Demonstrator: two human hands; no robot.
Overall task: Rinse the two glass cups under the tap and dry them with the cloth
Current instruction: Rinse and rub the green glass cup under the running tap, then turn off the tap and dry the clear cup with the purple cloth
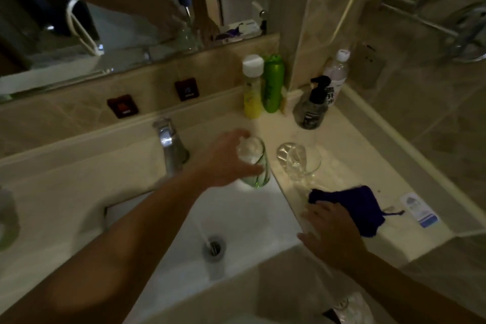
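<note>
My left hand (pixel 223 160) is wrapped around a green-tinted glass cup (pixel 256 166), held at the sink's right rim beside the tap (pixel 169 147). A second clear glass cup (pixel 298 159) stands on the counter just to the right of it, untouched. A dark blue cloth (pixel 352 205) lies on the counter nearer to me. My right hand (pixel 331 231) rests with spread fingers on the cloth's left edge and the counter rim. No water stream is visible at the tap.
The white sink (pixel 236 218) with its drain (pixel 214 247) lies below my arms. A yellow bottle (pixel 252 87), green bottle (pixel 273 84), dark pump bottle (pixel 313 105) and clear water bottle (pixel 336 71) stand at the counter's back. A small packet (pixel 419 209) lies right of the cloth.
</note>
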